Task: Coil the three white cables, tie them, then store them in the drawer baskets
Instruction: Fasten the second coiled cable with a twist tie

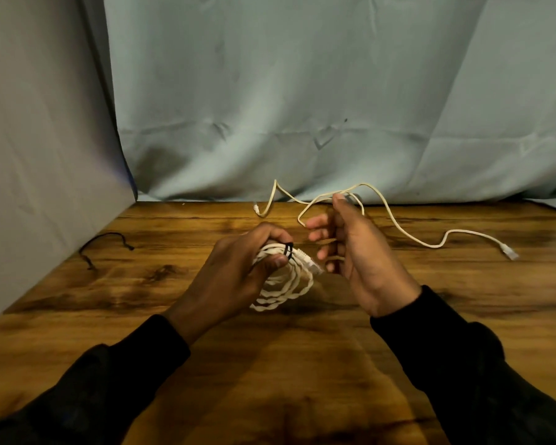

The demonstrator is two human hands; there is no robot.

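My left hand (238,264) grips a coiled white cable (289,285) just above the wooden table, at the spot where a black tie (288,250) wraps the coil. A clear plug sticks out of the coil to the right. My right hand (350,245) stands beside it, palm turned left, fingers loosely curled; whether it touches anything is unclear. Behind it a loose white cable (408,234) sprawls over the table, one plug at the far right and the other near the backdrop. No third cable or drawer basket is in view.
A spare black tie (105,240) lies on the wooden table (142,284) at the left, near a grey cloth wall. A pale blue cloth backdrop closes off the far edge. My black sleeves fill the lower corners.
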